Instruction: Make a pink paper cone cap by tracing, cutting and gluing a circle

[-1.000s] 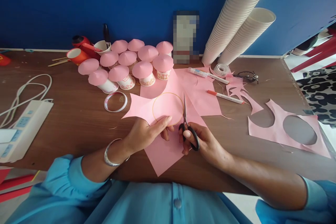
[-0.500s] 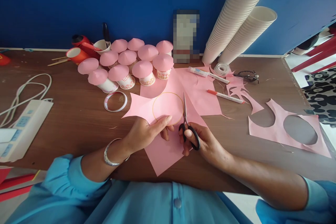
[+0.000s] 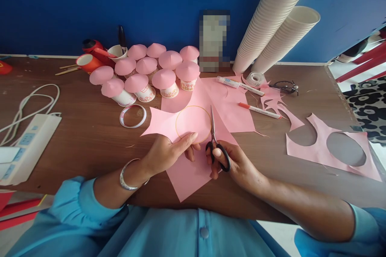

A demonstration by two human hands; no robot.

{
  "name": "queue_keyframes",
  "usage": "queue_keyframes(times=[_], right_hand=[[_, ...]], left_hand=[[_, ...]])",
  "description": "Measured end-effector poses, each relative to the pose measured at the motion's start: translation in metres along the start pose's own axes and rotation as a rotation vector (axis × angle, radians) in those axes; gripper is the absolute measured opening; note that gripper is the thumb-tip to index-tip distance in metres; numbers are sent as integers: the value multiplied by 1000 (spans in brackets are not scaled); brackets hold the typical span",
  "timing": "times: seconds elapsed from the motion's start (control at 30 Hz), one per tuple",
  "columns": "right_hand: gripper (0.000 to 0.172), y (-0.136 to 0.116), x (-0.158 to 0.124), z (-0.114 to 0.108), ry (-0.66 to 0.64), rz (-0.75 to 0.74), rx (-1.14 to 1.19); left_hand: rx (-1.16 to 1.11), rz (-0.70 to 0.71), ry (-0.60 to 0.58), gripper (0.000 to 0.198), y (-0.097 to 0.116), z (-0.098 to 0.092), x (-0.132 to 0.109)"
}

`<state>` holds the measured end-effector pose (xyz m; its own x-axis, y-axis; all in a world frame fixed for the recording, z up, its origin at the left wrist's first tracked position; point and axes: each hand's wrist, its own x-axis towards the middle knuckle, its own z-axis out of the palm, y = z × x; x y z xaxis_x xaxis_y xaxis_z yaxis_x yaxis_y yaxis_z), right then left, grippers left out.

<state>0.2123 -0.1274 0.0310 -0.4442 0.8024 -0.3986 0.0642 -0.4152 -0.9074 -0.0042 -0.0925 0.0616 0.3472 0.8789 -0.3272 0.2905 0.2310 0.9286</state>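
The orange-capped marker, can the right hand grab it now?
Probably not just yet: the right hand is holding the scissors. But nothing seems to lie between it and the orange-capped marker, so once free it likely could.

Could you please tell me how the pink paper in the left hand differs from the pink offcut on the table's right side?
The held paper bears a drawn yellow circle; the offcut has a round hole instead. The held paper is in the left hand, while the offcut lies on the table. Both are pink with curved cut edges.
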Motion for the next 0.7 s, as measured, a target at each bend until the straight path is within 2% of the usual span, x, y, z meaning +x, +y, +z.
queue_keyframes(times=[0.17,0.7], right_hand=[[63,-2,-1,0,-5,9,14],[63,-4,-2,-1,-5,4,-32]], left_hand=[[-23,41,-11,39,0,0,0],[-42,44,27,37,3,-3,-1]])
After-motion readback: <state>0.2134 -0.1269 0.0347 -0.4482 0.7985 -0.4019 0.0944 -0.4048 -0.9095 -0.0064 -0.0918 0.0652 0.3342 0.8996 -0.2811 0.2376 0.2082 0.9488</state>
